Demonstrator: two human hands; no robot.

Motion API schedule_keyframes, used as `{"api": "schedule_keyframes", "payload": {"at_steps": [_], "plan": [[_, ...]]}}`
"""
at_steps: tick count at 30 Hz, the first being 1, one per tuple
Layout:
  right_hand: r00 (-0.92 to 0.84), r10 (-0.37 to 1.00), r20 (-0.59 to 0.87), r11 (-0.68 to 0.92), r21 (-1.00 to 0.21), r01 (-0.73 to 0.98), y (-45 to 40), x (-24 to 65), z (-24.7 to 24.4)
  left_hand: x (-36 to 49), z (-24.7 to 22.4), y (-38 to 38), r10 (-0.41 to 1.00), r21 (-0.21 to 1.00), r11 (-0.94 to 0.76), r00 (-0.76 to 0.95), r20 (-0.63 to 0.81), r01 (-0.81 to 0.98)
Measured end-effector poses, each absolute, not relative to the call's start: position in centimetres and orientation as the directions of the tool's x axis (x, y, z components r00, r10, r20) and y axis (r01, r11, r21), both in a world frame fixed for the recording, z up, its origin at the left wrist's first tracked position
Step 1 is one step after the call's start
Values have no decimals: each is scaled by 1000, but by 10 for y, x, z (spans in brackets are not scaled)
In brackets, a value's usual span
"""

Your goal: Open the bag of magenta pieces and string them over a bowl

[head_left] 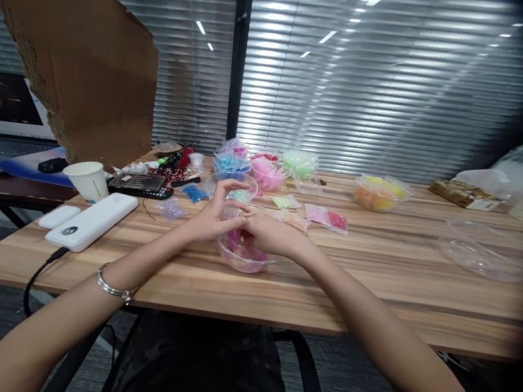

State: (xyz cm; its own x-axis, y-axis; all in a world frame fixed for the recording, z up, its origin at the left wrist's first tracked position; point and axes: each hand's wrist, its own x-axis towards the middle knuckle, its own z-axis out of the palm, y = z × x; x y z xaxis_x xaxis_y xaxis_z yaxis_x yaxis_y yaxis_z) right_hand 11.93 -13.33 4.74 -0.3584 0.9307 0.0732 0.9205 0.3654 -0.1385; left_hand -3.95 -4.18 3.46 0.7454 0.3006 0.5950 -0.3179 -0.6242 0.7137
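Observation:
A clear round bowl [242,261] with pink and purple packets inside stands near the middle of the table. My right hand [266,232] reaches over its rim, fingers bent down into it; what they hold, if anything, is hidden. My left hand [220,216] is at the bowl's left rim with its fingers spread, its thumb close to my right hand. Just beyond my hands lie a pale green packet [286,201], a pink and red packet pair [327,219] and an orange packet [294,220]. A blue packet [194,193] and a lilac one [172,209] lie left.
Bowls of blue [231,166], pink [268,174] and green packets stand at the back, and a yellow-orange bowl [378,194] farther right. On the left are a paper cup [87,181], a white power bank [92,221] and a cardboard sheet [95,62]. Clear lids [489,254] lie right.

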Motion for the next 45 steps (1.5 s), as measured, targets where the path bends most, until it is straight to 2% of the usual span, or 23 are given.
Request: {"api": "schedule_keyframes", "payload": {"at_steps": [5,10,18,28,33,45], "plan": [[-338,939,71,344,-130,930,-138,116,53,-41,36,-42,287,728,-605,766,576,-321],[-333,934,131,348,-125,929,-141,115,57,-40,34,-38,258,722,-597,769,585,-349],[-346,933,99,355,-83,931,-140,115,56,-38,31,-34,257,727,-583,767,588,-363],[-417,908,-32,411,-127,903,-143,112,60,-38,31,-32,240,716,-608,781,576,-342],[-373,924,-81,366,-91,926,-144,112,61,-40,35,-39,253,730,-608,795,551,-313],[-357,933,-45,352,-91,931,-143,113,60,-41,37,-42,258,726,-621,798,544,-295]]}}
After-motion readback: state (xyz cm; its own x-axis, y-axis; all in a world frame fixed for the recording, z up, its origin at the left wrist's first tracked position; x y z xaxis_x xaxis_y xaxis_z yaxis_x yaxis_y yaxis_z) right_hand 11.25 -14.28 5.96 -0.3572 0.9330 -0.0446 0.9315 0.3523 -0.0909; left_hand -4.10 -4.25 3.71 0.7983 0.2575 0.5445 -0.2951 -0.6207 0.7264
